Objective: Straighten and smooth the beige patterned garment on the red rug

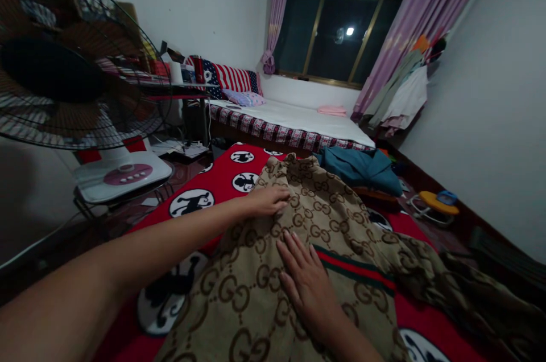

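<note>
A tan jacket (333, 208) with a brown letter pattern and a green-red-green stripe lies spread out, its collar at the far end and one sleeve stretched to the right. My left hand (269, 201) rests on the jacket's upper front near the collar, fingers extended. Closer to me, my right hand (305, 279) lies flat on the front beside the stripe, fingers stretched out. Under the jacket is a red cloth (222, 180) with black figures in white circles.
A large fan (125, 177) stands at the left. Folded blue-grey clothing (362, 168) sits beyond the jacket's right shoulder. Behind are a bed (290, 114) with a pink folded cloth (331, 110), hanging clothes (409, 94) and a yellow stool (438, 202) on the right.
</note>
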Demonstrator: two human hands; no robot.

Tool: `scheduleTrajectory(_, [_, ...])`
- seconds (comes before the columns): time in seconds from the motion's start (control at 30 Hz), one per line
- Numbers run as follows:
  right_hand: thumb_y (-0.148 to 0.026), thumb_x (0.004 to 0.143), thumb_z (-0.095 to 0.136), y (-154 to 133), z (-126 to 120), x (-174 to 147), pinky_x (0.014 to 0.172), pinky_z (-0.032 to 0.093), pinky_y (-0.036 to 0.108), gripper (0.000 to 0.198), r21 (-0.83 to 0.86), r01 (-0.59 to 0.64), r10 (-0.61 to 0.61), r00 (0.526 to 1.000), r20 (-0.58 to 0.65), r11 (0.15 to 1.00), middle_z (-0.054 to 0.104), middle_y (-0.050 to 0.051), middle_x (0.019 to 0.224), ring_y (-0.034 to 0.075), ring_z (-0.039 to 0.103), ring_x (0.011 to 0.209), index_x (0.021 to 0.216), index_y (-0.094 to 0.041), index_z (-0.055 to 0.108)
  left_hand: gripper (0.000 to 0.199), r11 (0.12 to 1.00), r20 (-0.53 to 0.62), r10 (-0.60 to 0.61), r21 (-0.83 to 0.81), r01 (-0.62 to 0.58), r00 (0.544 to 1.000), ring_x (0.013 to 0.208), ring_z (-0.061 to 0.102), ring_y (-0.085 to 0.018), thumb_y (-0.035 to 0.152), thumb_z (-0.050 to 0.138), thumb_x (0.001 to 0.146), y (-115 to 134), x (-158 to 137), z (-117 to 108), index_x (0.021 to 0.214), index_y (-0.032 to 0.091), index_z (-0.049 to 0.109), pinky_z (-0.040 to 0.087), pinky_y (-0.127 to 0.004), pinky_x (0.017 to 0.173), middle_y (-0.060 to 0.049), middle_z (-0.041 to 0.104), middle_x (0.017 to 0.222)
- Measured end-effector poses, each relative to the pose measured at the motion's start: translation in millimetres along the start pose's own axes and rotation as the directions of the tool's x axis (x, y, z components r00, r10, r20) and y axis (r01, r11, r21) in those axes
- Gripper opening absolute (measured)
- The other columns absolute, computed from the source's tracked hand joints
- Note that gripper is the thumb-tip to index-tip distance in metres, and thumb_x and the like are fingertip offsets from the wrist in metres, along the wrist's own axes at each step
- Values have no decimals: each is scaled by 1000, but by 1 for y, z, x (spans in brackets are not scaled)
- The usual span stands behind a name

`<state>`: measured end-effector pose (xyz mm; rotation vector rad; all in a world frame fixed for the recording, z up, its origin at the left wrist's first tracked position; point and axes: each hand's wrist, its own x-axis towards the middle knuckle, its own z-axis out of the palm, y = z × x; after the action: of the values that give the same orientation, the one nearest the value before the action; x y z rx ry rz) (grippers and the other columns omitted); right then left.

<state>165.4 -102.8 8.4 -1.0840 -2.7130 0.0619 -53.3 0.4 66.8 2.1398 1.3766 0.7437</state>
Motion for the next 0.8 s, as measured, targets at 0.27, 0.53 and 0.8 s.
scheduleTrajectory(0.27, [-27,96,39,1,-2,-1,114,24,51,59,35,-14,14,1000,4,999,11,0,159,21,10,146,152,-29,18,63,836,-28,-199,517,184,980,146,10,-24,50,27,96,-64,78,27,150,19,25,7,-48,117,-8,13,159])
scheduleTrajectory(0.53, [-34,95,43,3,-4,0,115,22,50,57,70,-3,4,1000,-10,998,17,0,158,21,14,145,149,-29,27,61,738,-80,-352,589,329,933,145,14,-28,39,23,97,-43,56,38,149,9,26,11,-53,115,-15,17,157])
scheduleTrajectory(0.8, [-39,96,43,3,-2,1,115,18,50,53,150,-11,13,1000,-15,989,21,3,157,21,16,145,147,-26,33,56,716,-17,-306,655,242,952,142,27,-29,38,27,96,-18,-9,36,145,14,36,24,-50,111,-15,26,154])
